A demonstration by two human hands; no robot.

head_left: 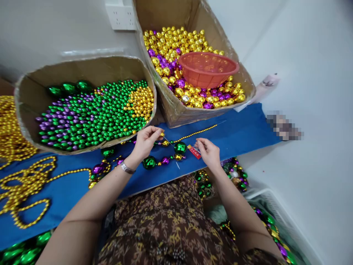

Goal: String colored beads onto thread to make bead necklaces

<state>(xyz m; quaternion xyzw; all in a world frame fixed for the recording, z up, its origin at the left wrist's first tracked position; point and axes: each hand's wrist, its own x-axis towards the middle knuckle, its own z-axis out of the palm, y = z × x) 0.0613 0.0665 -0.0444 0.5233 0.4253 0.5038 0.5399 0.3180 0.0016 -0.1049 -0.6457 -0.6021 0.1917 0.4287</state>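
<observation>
My left hand (146,141), with a metal watch at the wrist, pinches a small gold bead (162,134) between thumb and finger. From that bead a thin pale line, thread or needle, slants down toward the strung beads. My right hand (209,151) is closed in a pinch; what its fingertips hold is too fine to make out. Below and between both hands, a string of green, purple and gold beads (165,160) lies on the blue cloth (237,130). Just left of my right fingers is a small red packet (194,151). A thin white stick (177,165) lies by the beads.
Beyond my left hand stands a cardboard box (91,64) of small green, purple and gold beads. A taller box (171,114) holds larger gold and purple beads with a red plastic basket (211,70) on top. Gold bead chains (27,187) lie left. A white crate (292,217) stands lower right.
</observation>
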